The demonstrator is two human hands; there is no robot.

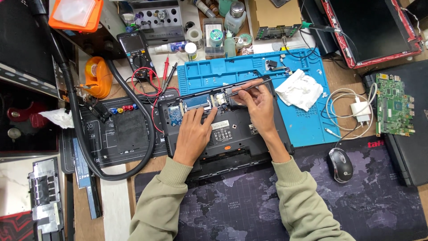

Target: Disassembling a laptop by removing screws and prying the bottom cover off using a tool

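Note:
An upturned black laptop [232,138] lies on the blue repair mat [303,125], its bottom cover off at the far end, with a blue memory module [196,102] showing. My left hand [194,134] rests flat on the laptop's underside, fingertips near the open bay. My right hand [258,105] grips slim metal tweezers [238,90] whose tips point left into the open bay.
A crumpled white cloth [299,89] lies on the mat to the right. A mouse [341,164], a white charger with cable [359,111] and a green circuit board [393,105] sit at right. A multimeter [136,51] with leads and a thick black hose [76,111] are at left.

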